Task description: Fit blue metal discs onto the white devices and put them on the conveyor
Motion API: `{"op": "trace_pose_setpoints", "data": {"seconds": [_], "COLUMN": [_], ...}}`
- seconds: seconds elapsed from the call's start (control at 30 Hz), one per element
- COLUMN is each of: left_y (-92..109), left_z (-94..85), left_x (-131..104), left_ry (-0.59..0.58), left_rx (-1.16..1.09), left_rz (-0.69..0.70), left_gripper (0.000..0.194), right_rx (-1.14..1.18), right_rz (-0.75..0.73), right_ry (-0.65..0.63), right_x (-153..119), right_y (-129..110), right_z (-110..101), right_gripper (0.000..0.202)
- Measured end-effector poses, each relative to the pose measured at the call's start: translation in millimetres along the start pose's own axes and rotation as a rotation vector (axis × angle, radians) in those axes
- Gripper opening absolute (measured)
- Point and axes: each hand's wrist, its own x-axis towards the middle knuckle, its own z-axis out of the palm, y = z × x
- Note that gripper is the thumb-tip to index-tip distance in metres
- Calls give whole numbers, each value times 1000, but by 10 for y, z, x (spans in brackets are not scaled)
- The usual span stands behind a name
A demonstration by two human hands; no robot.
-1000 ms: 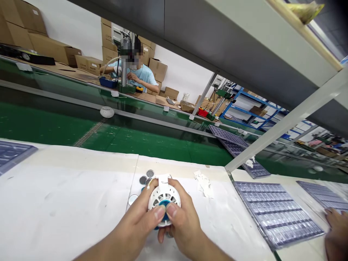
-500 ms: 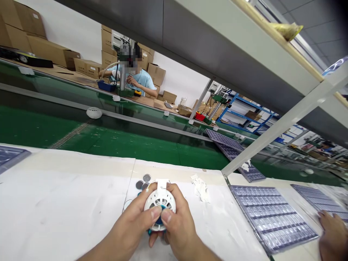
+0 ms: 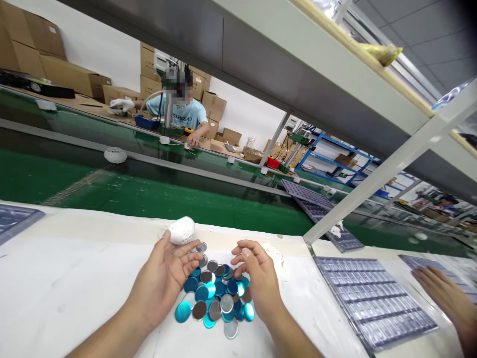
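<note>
A white round vented part (image 3: 182,230) is just beyond the fingertips of my left hand (image 3: 167,273); whether the thumb touches it I cannot tell. The left palm faces up with its fingers apart. On the right, my right hand (image 3: 259,273) hovers with loosely curled fingers, nothing visible between them. Between and below both hands lies a pile of blue and silver discs (image 3: 219,288) on the white table surface (image 3: 82,288). Crumpled white paper (image 3: 276,258) sits just behind the right hand.
A green conveyor (image 3: 149,194) runs behind the table, carrying another white round part (image 3: 115,155). Clear plastic trays (image 3: 376,298) stand at the right, near another person's hand (image 3: 443,298). A slanted white post (image 3: 372,179) rises beside them. Across the conveyor sits a person (image 3: 186,117).
My hands have parted and let go of the white round part, which is now farther forward and left. The pile of discs is uncovered. The person opposite has spread both arms outward.
</note>
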Motion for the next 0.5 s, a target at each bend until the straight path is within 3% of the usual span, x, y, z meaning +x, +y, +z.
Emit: {"op": "trace_pose_setpoints", "data": {"seconds": [0.2, 0.33, 0.43, 0.5], "left_y": [-9, -22, -26, -42], "left_z": [-1, -57, -163, -270], "left_x": [-20, -18, 31, 128], "left_ry": [-6, -66, -89, -84], "left_rx": [51, 135, 206, 256], "left_rz": [2, 34, 42, 3], "left_gripper": [27, 29, 30, 32], "right_rx": [-48, -86, -249, -483], "right_rz": [-2, -65, -186, -238], "right_ry": [16, 39, 76, 210], "right_x": [29, 21, 23, 45], "right_y": [70, -45, -187, -253], "right_z": [34, -49, -330, -669], "right_gripper": [25, 21, 21, 25]}}
